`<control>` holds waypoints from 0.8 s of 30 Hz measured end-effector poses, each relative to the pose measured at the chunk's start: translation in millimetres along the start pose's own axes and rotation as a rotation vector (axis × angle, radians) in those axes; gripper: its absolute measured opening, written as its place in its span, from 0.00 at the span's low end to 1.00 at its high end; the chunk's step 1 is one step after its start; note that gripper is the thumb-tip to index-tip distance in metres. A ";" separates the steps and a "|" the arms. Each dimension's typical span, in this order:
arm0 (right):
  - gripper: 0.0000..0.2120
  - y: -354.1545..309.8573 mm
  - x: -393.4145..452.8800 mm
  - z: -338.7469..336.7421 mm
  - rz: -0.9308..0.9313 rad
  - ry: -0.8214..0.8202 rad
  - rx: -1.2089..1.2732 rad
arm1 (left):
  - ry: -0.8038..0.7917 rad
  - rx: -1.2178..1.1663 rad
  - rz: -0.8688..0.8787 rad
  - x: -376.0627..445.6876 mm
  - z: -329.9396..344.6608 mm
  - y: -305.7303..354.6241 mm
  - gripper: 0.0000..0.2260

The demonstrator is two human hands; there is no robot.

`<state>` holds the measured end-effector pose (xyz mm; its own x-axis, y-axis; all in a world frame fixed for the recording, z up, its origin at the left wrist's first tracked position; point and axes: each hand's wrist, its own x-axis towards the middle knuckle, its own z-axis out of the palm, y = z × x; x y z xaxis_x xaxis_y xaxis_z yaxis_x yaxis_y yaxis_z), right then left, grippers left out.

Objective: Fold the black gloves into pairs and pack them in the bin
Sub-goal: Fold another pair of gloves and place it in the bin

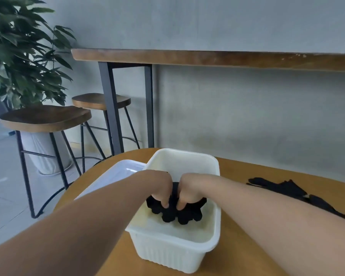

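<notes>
A cream plastic bin (211, 253) with ribbed walls stands on the round wooden table (237, 246). Inside it lies a folded bundle of black gloves (179, 215), its fingertips pointing toward me. My left hand (159, 188) and my right hand (191, 190) reach down into the bin side by side, both with fingers curled on the top of the bundle. More black gloves (283, 189) lie loose on the table to the right of the bin, partly hidden behind my right forearm.
A white lid or tray (112, 176) lies flat on the table left of the bin. Two wooden bar stools (46, 118) stand beyond the table's left edge, with a potted plant (18, 52) behind. A high wooden counter (207, 57) runs along the grey wall.
</notes>
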<state>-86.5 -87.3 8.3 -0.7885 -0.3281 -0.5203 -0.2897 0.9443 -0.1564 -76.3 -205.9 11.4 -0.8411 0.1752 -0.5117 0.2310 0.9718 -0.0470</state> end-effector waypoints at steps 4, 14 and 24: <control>0.19 -1.0 21.2 10.7 0.007 -0.048 -0.070 | -0.023 0.044 -0.001 27.8 13.8 1.5 0.21; 0.10 -1.3 32.8 20.0 -0.044 0.047 -0.155 | -0.056 0.057 -0.042 51.6 21.9 -3.9 0.11; 0.05 -0.9 43.6 21.2 -0.016 -0.070 -0.019 | -0.055 -0.007 -0.063 63.0 23.3 -8.2 0.11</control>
<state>-109.1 -101.9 -32.0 -0.7442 -0.3399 -0.5751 -0.3126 0.9380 -0.1498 -119.8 -206.5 -40.4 -0.8258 0.1047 -0.5541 0.1748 0.9817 -0.0750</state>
